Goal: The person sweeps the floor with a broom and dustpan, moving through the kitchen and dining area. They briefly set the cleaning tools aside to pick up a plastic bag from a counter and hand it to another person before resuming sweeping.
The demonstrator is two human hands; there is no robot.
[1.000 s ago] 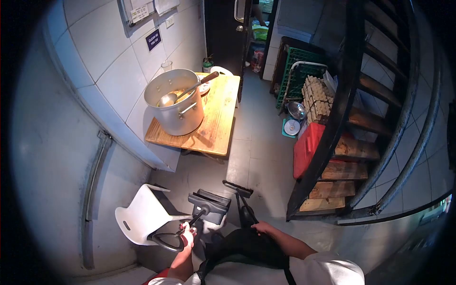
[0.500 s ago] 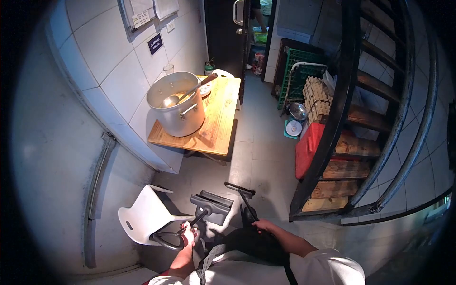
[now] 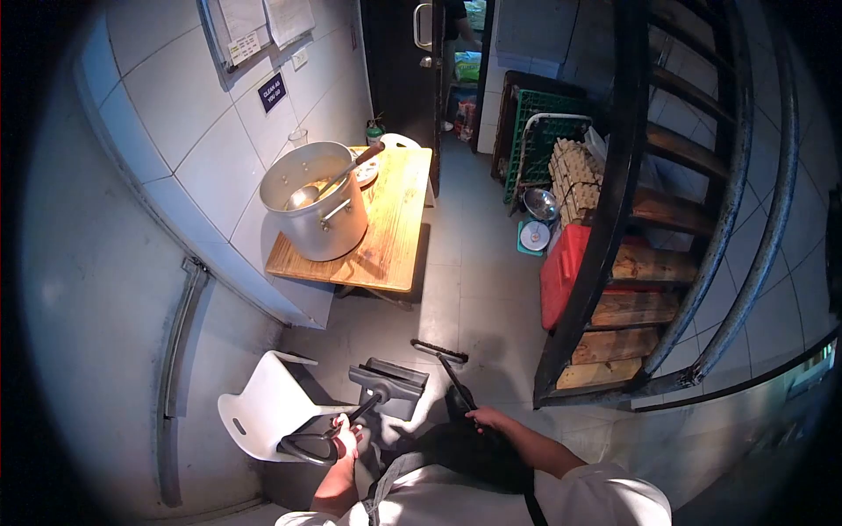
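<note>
My left hand (image 3: 347, 436) is closed round the black handle of a long-handled dustpan (image 3: 390, 386), whose grey pan hangs low over the floor. In my right hand (image 3: 484, 419) is the dark handle of a broom (image 3: 440, 352), with its narrow bristle head on the tiles ahead and to the right of the dustpan. The fingers of my right hand are wrapped round the handle. A white chair (image 3: 267, 408) stands close to my left hand, partly behind the dustpan's looped handle end.
A large pot (image 3: 317, 210) with a ladle (image 3: 320, 186) stands on a wooden table (image 3: 399, 237) at the left. Wooden stairs (image 3: 645, 263) rise at the right, beside a red box (image 3: 561, 272), a scale (image 3: 533, 236) and stacked egg trays (image 3: 574, 180). A person (image 3: 456, 31) is beyond the dark door (image 3: 399, 88).
The camera view has shifted slightly, so the table and pot sit a little further left and lower. Both hands keep hold of the dustpan and the broom, which have barely moved.
</note>
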